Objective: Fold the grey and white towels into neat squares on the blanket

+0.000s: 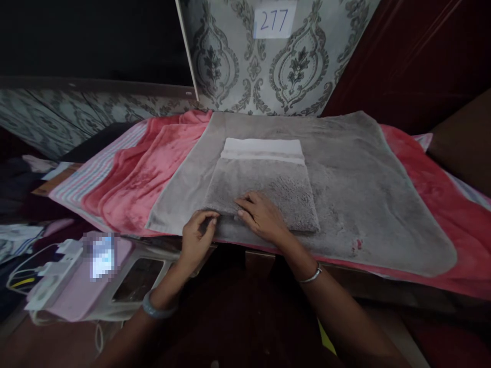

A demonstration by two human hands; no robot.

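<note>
A grey towel with a white band (264, 176) lies folded into a rough rectangle, its band at the far side. My left hand (197, 235) pinches the towel's near left corner between thumb and fingers. On the near edge, right of that corner, my right hand (261, 214) has its thumb and fingertips closed on the fabric. Beneath the towel is a smooth grey cloth (368, 189) spread wide, with a small red mark near its front edge.
Pink and red blankets (149, 168) lie under the grey cloth. At the lower left are a power strip (53, 281), a lit phone screen (103, 258) and a dark phone-like device (138, 280). A screen (92, 41) and a paper marked 277 (274, 19) are at the back.
</note>
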